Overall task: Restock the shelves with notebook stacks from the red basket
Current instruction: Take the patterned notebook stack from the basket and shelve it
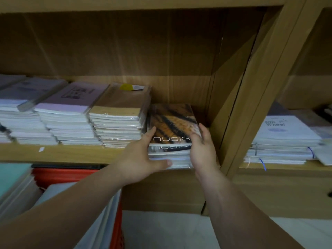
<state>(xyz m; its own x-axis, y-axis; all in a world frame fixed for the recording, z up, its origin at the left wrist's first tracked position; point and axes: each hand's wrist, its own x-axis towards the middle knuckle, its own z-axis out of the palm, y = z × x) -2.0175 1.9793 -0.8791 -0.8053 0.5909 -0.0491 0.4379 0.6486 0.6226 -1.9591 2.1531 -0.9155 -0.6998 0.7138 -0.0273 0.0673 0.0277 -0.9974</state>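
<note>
Head view: tiger-striped notebook stack (172, 123) just left of the wooden upright (255, 97), flat on the shelf board (71, 152), front end jutting past the board's front edge. Clasped from both sides: left grip (138, 159) with thumb across the white page edges at the front and fingers up the side away from the upright; right grip (203, 150) wrapped round the side nearest the upright, thumb on the cover. Only a narrow bare strip between stack and upright; on the other side, close against the kraft-brown stack (116, 115), contact hard to tell. Deep open room above and behind, back to the rear panel. Glossy clear wrap over orange-and-black fur print with white lettering; matte brown cover next along, then a lilac stack (71, 112); all rectangular, pages in white layers. Three taller stacks counted left of the upright, more cut off by the frame; one white stack (282, 141) right of the upright. One red basket (62, 175), below and left of the upright, holding pale notebooks.
</note>
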